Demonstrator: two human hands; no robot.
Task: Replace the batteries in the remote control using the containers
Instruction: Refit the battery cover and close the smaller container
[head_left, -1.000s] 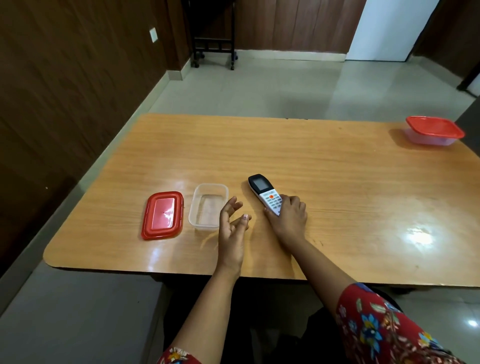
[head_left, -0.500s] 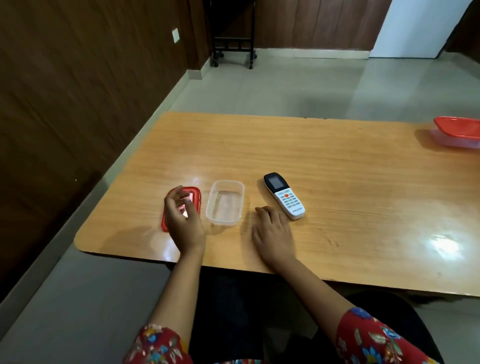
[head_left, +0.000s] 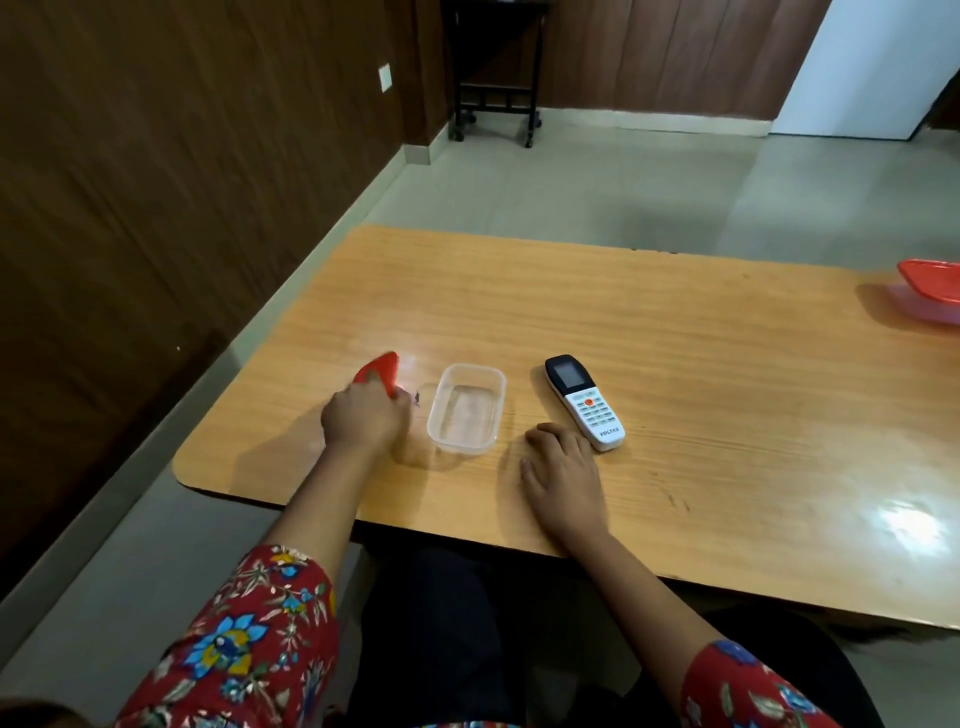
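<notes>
A white remote control (head_left: 584, 400) with a black screen end lies face up on the wooden table (head_left: 649, 332). Left of it stands an open clear plastic container (head_left: 466, 408) with nothing visible inside. My left hand (head_left: 363, 415) grips the red lid (head_left: 382, 371) and holds it tilted up off the table, just left of the container. My right hand (head_left: 561, 470) rests flat on the table, fingers spread, just below the remote's near end and not touching it. No batteries show.
A second container with a red lid (head_left: 932, 293) sits at the table's far right edge. A dark wood-panelled wall (head_left: 156, 182) runs along the left. A black wheeled stand (head_left: 493, 98) is on the floor beyond the table.
My right hand let go of the remote and came to rest on the table below it. My left hand moved left to the red lid, took hold of it and tilted it up.
</notes>
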